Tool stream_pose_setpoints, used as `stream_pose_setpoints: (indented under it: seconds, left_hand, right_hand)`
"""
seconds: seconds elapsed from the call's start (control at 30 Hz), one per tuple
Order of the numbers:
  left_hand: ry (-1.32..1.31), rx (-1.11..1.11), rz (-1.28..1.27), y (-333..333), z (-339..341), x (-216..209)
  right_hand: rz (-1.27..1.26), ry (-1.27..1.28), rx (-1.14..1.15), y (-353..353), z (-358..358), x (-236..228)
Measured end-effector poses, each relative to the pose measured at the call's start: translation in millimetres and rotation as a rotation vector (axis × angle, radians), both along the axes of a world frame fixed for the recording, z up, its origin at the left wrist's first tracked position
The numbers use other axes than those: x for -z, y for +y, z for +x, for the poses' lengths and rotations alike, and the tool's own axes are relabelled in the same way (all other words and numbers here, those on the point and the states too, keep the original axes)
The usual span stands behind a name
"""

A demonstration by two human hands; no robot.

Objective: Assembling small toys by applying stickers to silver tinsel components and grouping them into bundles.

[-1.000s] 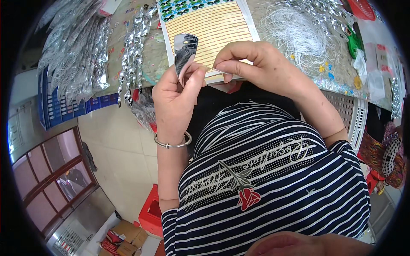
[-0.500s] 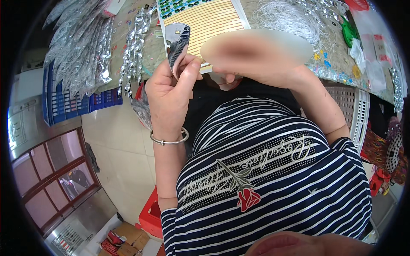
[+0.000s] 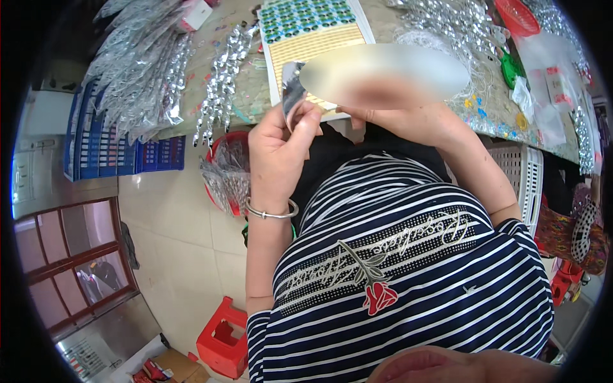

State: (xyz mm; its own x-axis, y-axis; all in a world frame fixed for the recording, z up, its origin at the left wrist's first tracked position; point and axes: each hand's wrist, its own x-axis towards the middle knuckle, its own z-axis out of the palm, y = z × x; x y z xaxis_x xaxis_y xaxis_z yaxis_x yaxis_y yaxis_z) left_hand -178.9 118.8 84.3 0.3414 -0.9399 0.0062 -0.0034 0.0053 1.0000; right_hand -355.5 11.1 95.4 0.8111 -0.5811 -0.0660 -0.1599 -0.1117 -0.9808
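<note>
My left hand (image 3: 281, 147), a metal bangle on its wrist, pinches a shiny, curved silver piece (image 3: 292, 86) between thumb and fingers. The piece stands upright from the grip; its lower end is hidden in the fingers. Close by on the right is my right hand (image 3: 418, 124), thumb and a fingertip bent together. A blurred patch covers part of that hand, so whatever it grips cannot be made out. Just beyond both hands, on the table, lies a sheet of stickers (image 3: 287, 59), with rows of green-blue round ones at its far end and bare yellow lined backing nearer me.
Silver twisted strands (image 3: 223, 80) and clear-wrapped shiny pieces (image 3: 137, 76) lie at the table's left. Blue crates (image 3: 102, 153), a red basket (image 3: 217, 198) and a red stool (image 3: 223, 341) stand below. White string (image 3: 418, 39) lies at right; a white crate (image 3: 531, 185) is under the table.
The view has shifted, so the table and stickers show further right and more of the sheet is visible. The silver piece is lower and nearer my right hand, still in my left hand.
</note>
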Motion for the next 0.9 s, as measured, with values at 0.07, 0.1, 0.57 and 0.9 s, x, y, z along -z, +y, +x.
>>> stream_pose_setpoints:
  seconds: [0.07,0.1,0.57,0.9]
  left_hand:
    - [-0.001,0.002,-0.023,0.0,3.0,2.0]
    - [0.01,0.005,-0.025,0.6,3.8,4.6]
    - [0.183,0.084,-0.05,-6.2,21.7,27.9]
    - [0.165,0.099,0.024,-24.6,15.7,26.5]
  right_hand:
    - [-0.002,-0.005,0.007,1.1,1.3,-4.9]
    - [0.017,-0.004,0.022,1.4,1.2,-4.7]
    - [-0.027,-0.01,0.059,-12.1,17.8,-2.9]
    - [-0.088,-0.04,0.168,-31.1,28.2,-3.9]
